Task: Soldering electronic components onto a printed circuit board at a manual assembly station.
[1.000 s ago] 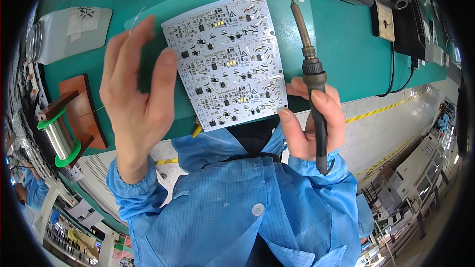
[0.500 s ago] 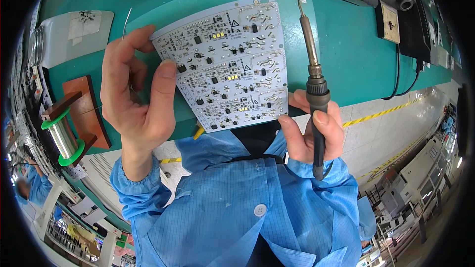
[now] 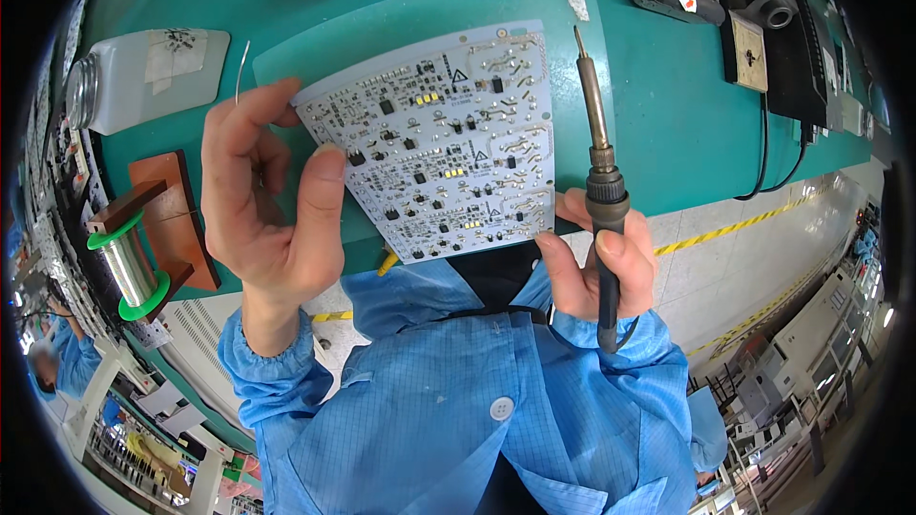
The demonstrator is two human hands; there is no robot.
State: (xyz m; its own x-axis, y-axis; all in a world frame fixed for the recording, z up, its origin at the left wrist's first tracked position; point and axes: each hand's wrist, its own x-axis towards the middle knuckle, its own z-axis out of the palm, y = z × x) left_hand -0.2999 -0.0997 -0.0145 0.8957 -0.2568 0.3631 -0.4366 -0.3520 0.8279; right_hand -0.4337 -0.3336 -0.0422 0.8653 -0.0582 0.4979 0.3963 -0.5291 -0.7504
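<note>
A white circuit board panel (image 3: 448, 157) with small black, yellow and silver parts is held up, tilted, between my two hands. My left hand (image 3: 277, 195) grips its left edge between thumb and fingers. A thin solder wire (image 3: 242, 74) sticks up from the fingers of that same hand. My right hand (image 3: 611, 253) pinches the board's lower right corner and also holds a soldering iron (image 3: 603, 162). The iron's black handle lies across the fingers, and its metal tip points up and away, beside the board's right edge and apart from it.
On the left stand a solder spool (image 3: 131, 267) with green flanges on a brown holder (image 3: 172, 200) and a translucent bottle (image 3: 157, 76). Soldering equipment (image 3: 763, 57) with black cables is at the far right of the green mat (image 3: 658, 133). Another person (image 3: 67, 353) is at far left.
The board's far edge has tipped lower, toward me, so the board looks shorter. Both hands keep their hold, and the soldering iron has shifted slightly nearer.
</note>
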